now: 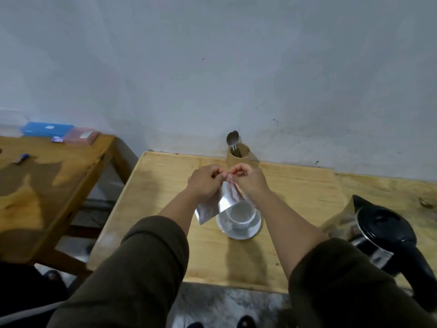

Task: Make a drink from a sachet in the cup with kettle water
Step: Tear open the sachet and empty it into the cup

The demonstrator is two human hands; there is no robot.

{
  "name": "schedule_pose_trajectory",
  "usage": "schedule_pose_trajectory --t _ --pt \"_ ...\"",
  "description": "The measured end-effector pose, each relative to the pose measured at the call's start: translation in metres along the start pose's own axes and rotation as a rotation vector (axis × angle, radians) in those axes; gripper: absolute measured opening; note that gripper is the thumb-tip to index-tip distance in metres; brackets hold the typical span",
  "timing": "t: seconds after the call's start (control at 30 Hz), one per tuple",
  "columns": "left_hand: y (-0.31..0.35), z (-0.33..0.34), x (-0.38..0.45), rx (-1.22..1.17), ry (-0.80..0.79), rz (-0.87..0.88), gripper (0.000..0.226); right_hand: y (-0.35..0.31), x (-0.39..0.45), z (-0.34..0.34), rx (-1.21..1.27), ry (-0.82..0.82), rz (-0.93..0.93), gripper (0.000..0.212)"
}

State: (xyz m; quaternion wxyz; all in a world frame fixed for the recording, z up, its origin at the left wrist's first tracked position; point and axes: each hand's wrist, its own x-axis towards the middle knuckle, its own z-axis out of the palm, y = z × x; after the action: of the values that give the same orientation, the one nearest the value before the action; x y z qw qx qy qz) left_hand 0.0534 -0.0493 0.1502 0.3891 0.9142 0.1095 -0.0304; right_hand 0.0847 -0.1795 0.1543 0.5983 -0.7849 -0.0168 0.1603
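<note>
Sachet (221,201) pinched at top edge between my left hand (205,184) and right hand (248,183), both closed on it. Long axis hangs down toward me, lower end overlapping cup (241,215) rim. Kettle (387,233) on bench (295,185), nearer right hand.

The silver foil sachet (214,204) covers the near-left rim of the white ceramic cup (241,215), and its top edge is hidden between the pinching fingers. The black-lidded steel kettle (383,233) has its handle cut by the right edge. The spoon handles inside the round wooden holder (238,155) are hidden.
</note>
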Motion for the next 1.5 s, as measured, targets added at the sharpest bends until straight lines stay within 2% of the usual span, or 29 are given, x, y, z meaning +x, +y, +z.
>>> schedule_pose_trajectory --t 0.27,0.4,0.57,0.67,0.93,1.03,1.23,1.33,1.4,1.5 --pt "0.011 0.013 0.005 -0.063 0.037 -0.088 0.029 0.005 0.006 -0.011 -0.111 0.000 -0.092 0.026" --pt "0.018 0.015 0.008 -0.129 0.051 -0.159 0.019 0.007 0.008 -0.009 -0.230 0.055 -0.220 0.009" --pt "0.017 0.019 0.010 -0.176 0.065 -0.246 0.021 0.007 0.008 -0.004 -0.340 0.059 -0.351 0.013" --pt "0.014 0.021 0.011 -0.199 0.088 -0.296 0.028 0.010 0.008 -0.004 -0.370 0.021 -0.335 0.013" --pt "-0.003 0.018 0.012 -0.399 0.263 -0.448 0.027 0.027 -0.015 -0.009 -0.403 -0.143 -0.263 0.005" --pt "-0.011 0.020 0.011 -0.473 0.315 -0.511 0.025 0.038 -0.029 -0.012 -0.403 -0.183 -0.217 0.012" --pt "-0.012 0.040 0.008 -0.470 0.384 -0.531 0.033 0.034 -0.043 -0.021 -0.343 -0.214 -0.199 0.013" --pt "-0.010 0.050 0.006 -0.467 0.389 -0.553 0.035 0.030 -0.045 -0.029 -0.323 -0.202 -0.224 0.016" --pt "-0.011 0.049 0.004 -0.456 0.383 -0.570 0.035 0.030 -0.046 -0.035 -0.289 -0.196 -0.222 0.026" --pt "-0.017 0.050 0.004 -0.391 0.289 -0.534 0.032 0.034 -0.046 -0.042 -0.136 -0.210 -0.171 0.035"
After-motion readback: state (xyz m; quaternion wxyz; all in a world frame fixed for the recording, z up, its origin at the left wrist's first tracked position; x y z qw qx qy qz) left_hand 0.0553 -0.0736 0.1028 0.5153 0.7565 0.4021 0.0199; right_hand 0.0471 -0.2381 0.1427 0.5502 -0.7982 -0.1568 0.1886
